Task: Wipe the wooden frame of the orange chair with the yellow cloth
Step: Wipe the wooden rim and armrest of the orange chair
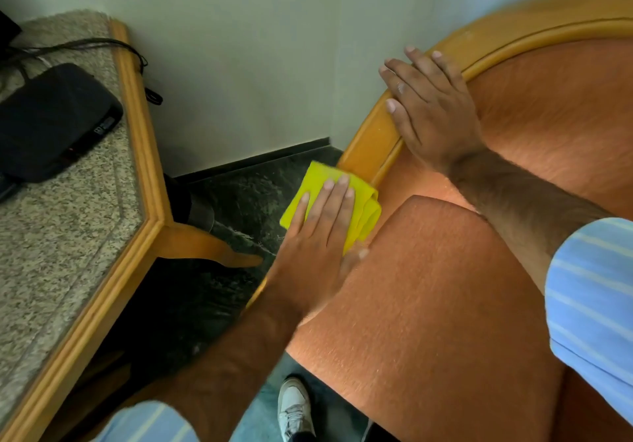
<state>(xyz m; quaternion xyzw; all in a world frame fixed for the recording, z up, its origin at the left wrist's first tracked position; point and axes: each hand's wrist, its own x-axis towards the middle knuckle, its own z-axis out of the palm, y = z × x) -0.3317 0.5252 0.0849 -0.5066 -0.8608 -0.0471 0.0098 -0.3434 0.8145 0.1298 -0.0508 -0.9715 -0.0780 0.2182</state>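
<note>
The orange chair [445, 287] fills the right half of the head view, with a curved wooden frame [373, 136] running from its left arm up around the back. My left hand [318, 232] presses a folded yellow cloth [318, 176] flat against the lower left part of the frame, fingers spread over it. The frame under the cloth is hidden. My right hand [428, 106] rests open on the frame higher up, palm down, fingers over the wood's outer edge.
A granite-topped table with a wooden edge [140, 154] stands close on the left, carrying a black box [54, 119] and cables. A dark tiled floor gap [236, 202] and a pale wall separate table and chair. My white shoe [294, 407] shows below.
</note>
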